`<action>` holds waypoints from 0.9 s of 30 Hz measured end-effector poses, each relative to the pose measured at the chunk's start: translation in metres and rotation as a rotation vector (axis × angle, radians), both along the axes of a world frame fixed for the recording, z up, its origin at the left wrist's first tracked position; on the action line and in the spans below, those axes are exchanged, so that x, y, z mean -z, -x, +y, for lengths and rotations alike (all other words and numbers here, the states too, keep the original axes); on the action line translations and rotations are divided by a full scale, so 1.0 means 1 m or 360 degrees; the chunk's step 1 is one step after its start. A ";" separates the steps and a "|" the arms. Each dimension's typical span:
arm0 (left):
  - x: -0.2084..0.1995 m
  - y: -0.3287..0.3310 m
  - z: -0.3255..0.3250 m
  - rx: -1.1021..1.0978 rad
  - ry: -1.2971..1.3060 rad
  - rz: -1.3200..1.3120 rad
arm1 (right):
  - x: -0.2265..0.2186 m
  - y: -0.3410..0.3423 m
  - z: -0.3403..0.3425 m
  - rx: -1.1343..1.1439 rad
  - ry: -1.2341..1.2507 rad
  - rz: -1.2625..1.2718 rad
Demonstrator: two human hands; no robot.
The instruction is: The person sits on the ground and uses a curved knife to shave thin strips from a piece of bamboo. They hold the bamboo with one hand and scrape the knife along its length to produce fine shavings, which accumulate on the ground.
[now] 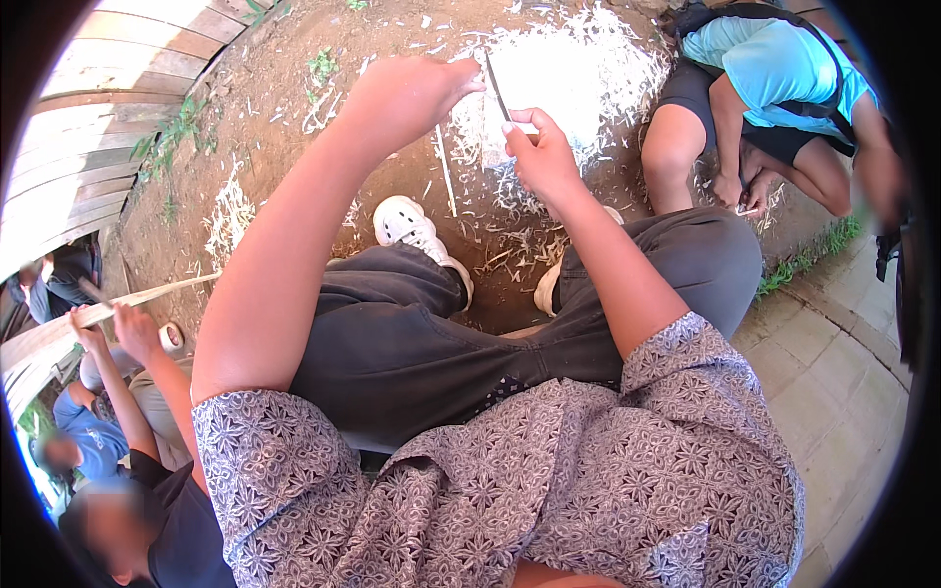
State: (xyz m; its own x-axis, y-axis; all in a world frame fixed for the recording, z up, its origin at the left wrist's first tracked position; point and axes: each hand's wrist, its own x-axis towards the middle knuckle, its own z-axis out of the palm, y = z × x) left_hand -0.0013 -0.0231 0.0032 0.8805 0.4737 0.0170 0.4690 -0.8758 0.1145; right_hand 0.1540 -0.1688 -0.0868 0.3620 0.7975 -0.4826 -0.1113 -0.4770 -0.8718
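Observation:
My right hand (541, 162) is closed round the handle end of a knife (497, 86), its thin dark blade pointing up and away from me. Close to the blade's tip is my left hand (417, 93), with its fingers pinched together; what they grip is lost against the bright ground. A narrow pale strip (446, 171) shows below the left hand, and I cannot tell whether it is held or lies on the soil. Beneath both hands spreads a heap of white shavings (578, 83).
A person in a light blue shirt (755, 59) crouches at the right, hands low. Other people sit at the left, one holding a long pale split piece (59, 333). A plank wall (108, 127) stands at upper left, paving (823, 363) lies at right, and more shavings (230, 216) dot the soil.

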 end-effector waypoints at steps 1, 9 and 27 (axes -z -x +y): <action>-0.003 0.001 -0.002 -0.0013 -0.0002 -0.0011 | -0.012 0.003 0.004 -0.0047 -0.0162 0.0024; 0.002 0.002 0.006 -0.0033 -0.0012 -0.0066 | 0.014 -0.006 0.000 -0.0044 0.0006 0.0004; -0.002 0.003 0.002 0.0022 0.0035 -0.0069 | 0.011 0.002 0.001 -0.0038 -0.0118 -0.0026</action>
